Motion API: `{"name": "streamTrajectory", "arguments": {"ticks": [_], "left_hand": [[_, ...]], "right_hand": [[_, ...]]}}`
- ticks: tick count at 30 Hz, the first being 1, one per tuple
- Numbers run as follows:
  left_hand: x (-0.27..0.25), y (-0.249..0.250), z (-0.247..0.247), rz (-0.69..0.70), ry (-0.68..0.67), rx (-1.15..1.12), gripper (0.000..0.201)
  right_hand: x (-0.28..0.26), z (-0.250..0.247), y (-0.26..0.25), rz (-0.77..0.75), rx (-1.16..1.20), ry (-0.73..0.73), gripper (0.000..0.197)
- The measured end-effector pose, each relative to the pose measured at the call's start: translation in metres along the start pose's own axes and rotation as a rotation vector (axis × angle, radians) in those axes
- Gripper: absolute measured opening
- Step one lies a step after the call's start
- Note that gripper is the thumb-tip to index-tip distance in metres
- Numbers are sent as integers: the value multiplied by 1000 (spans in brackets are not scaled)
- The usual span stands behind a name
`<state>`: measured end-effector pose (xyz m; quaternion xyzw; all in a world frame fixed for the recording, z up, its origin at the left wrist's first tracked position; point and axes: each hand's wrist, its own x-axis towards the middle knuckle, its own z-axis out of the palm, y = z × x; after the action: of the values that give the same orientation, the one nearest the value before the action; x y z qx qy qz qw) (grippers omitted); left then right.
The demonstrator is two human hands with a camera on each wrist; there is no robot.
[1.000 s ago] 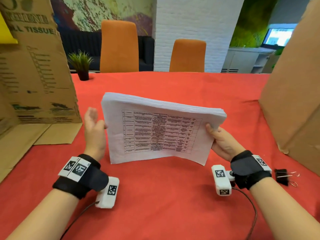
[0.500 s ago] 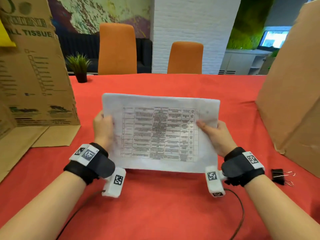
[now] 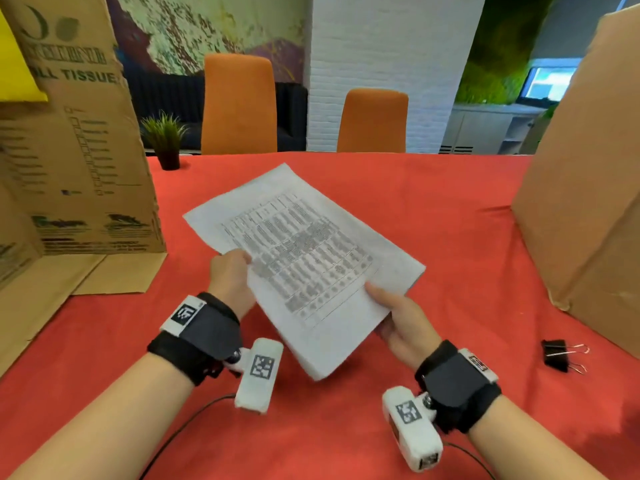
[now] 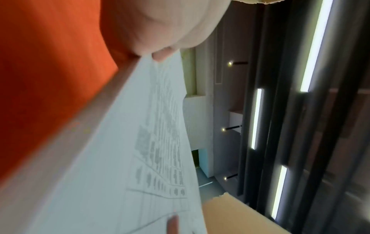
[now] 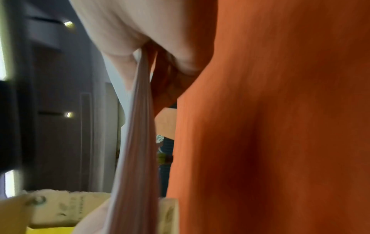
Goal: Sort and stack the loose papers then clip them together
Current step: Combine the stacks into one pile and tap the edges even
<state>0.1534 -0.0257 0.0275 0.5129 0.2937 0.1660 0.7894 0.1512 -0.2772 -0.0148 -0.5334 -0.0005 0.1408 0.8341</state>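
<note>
A stack of white papers (image 3: 304,268) with a printed table on top is held above the red table, turned diagonally with one corner pointing away. My left hand (image 3: 230,275) grips its left edge, thumb on top. My right hand (image 3: 398,317) grips the near right edge, thumb on the top sheet. The left wrist view shows the printed sheet (image 4: 128,158) pinched under my thumb. In the right wrist view the stack's edge (image 5: 138,142) runs between my thumb and fingers. A black binder clip (image 3: 561,355) lies on the table to the right of my right wrist.
The red tablecloth (image 3: 450,220) covers the table. A printed cardboard box (image 3: 76,150) stands at the left with its flaps laid flat. A plain cardboard panel (image 3: 588,185) stands at the right. A small potted plant (image 3: 166,143) sits at the far left edge, with orange chairs behind.
The stack stood upright on its long edge, then came flat toward me; now it has turned clockwise to a diagonal. Both hands have shifted along its edges and closed on it.
</note>
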Motion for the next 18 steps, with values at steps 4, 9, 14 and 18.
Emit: {"name": "streamTrajectory", "arguments": {"ticks": [4,9,14,18], "left_hand": [[-8,22,-15,293,33,113,16],[-44,41,4,647,-228,269,25],[-78,55,27,1009,-141,161,30],[-77,69,20,1122,-188,-60,30]], "right_hand": [[-4,-33,-22,163,-295,-231,71],[5,18,-64,-68,-409,-272,38],[3,85,-111,-589,-304,-104,26],[-3,85,-128,-679,-381,-161,26]]}}
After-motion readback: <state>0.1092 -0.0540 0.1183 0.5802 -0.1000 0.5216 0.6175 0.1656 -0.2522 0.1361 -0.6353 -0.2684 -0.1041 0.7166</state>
